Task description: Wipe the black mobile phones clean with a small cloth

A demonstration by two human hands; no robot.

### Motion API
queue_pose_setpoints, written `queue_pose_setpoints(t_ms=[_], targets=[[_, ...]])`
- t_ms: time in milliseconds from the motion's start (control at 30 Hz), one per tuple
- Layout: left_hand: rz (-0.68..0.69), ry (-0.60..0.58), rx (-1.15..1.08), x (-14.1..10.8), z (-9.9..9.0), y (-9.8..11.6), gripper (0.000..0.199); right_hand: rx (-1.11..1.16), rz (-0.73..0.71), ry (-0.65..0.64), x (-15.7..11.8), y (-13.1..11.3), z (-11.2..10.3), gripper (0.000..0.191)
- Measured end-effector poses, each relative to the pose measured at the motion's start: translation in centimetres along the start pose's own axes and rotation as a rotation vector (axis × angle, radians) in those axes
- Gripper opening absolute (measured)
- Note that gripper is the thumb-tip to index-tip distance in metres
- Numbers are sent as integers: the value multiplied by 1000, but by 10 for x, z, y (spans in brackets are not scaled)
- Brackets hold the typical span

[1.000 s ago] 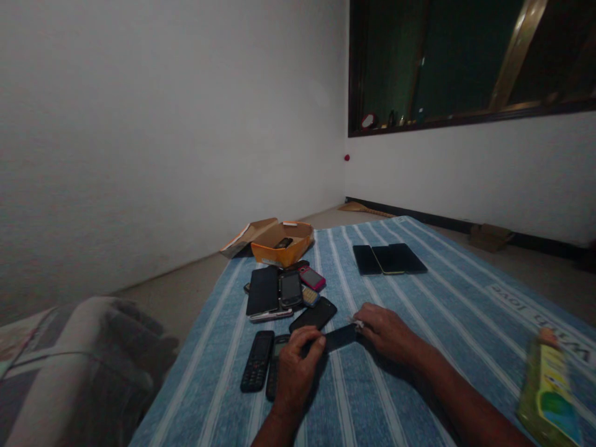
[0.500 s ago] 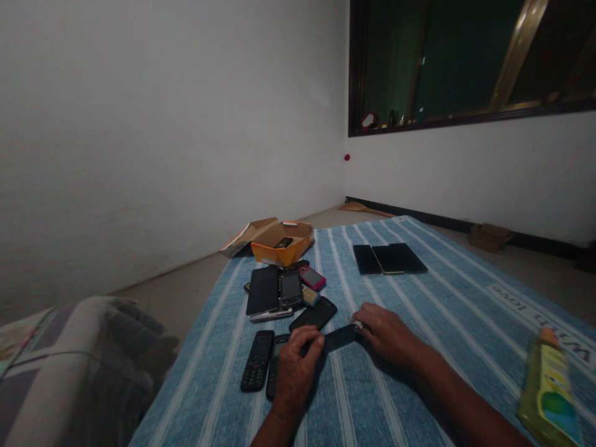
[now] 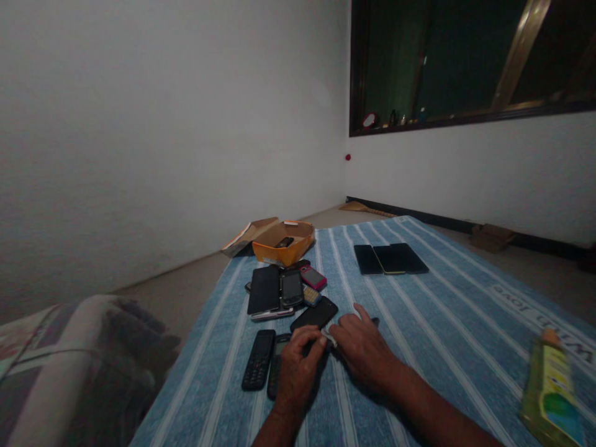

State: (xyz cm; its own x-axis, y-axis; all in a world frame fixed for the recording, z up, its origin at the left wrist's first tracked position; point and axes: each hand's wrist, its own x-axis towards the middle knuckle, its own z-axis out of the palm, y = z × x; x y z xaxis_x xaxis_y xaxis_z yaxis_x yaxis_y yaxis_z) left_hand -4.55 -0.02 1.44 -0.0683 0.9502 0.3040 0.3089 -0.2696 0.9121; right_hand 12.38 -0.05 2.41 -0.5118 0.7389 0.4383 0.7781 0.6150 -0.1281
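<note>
My left hand (image 3: 298, 366) is closed on the near end of a dark phone, which is mostly hidden now; a dark tip (image 3: 375, 321) shows beyond my right hand. Pinched in my right hand (image 3: 363, 347) is a small white cloth (image 3: 329, 337), close to the left fingertips. Left of my left hand lie a black keypad phone (image 3: 258, 360) and a second one (image 3: 275, 366), partly covered by that hand. A black phone (image 3: 314, 315) lies just beyond my hands. Behind it is a pile with a dark tablet-like device (image 3: 264, 290), a pink phone (image 3: 313, 278) and several others.
An open orange box (image 3: 283, 253) with a phone inside stands at the far left of the striped cloth (image 3: 344, 397). Several dark flat devices (image 3: 393, 259) lie side by side farther right. A yellow-green bottle (image 3: 552, 391) is at the right. Grey-white fabric (image 3: 69, 366) lies at left.
My right hand has moved left with the white cloth, close to my left hand, and now covers most of the dark phone. My left hand has hardly moved.
</note>
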Motion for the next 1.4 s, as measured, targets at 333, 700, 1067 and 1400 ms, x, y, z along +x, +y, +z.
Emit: queue_pose_setpoints(t_ms=[333, 700, 1067, 1400], targets=[[14, 37, -15, 1, 2, -5, 23, 82, 32, -85, -2, 25, -8, 13], [11, 17, -2, 1, 3, -5, 21, 229, 118, -227, -2, 56, -33, 20], [12, 19, -19, 1, 4, -7, 21, 686, 255, -120, -9, 78, -34, 19], [-6, 16, -8, 2, 2, -9, 21, 1006, 413, -150, -22, 92, -19, 27]])
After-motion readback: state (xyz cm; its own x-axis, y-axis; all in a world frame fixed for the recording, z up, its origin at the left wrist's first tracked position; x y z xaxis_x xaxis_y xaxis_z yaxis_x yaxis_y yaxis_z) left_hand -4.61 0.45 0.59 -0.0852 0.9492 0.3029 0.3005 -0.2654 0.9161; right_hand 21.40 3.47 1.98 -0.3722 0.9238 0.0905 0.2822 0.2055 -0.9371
